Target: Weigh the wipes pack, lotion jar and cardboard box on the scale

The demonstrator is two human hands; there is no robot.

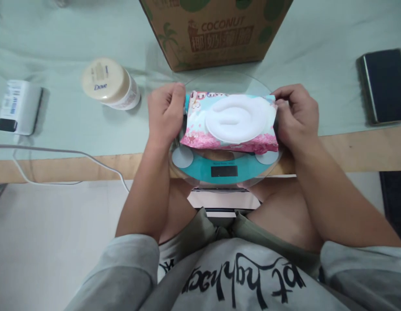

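Note:
A pack of wet wipes [194, 123] with a white oval lid and a pink and blue printed wrapper is stretched between my hands. My left hand [166, 112] is closed at its left end, the fingertips hidden behind the wrapper. At the other end, my right hand [297, 114] pinches the right edge between thumb and fingers. Directly below the pack lies a round glass scale [200, 170] with a teal band and a dark display. Whether the pack touches the glass, I cannot tell.
A cardboard box [220, 39] stands just behind the scale. To the left are a Dove jar [122, 93] and a white power bank [23, 106] with a white cable [74, 151]. A black box-shaped object [386, 86] lies right. The table's wooden edge [359, 151] runs in front.

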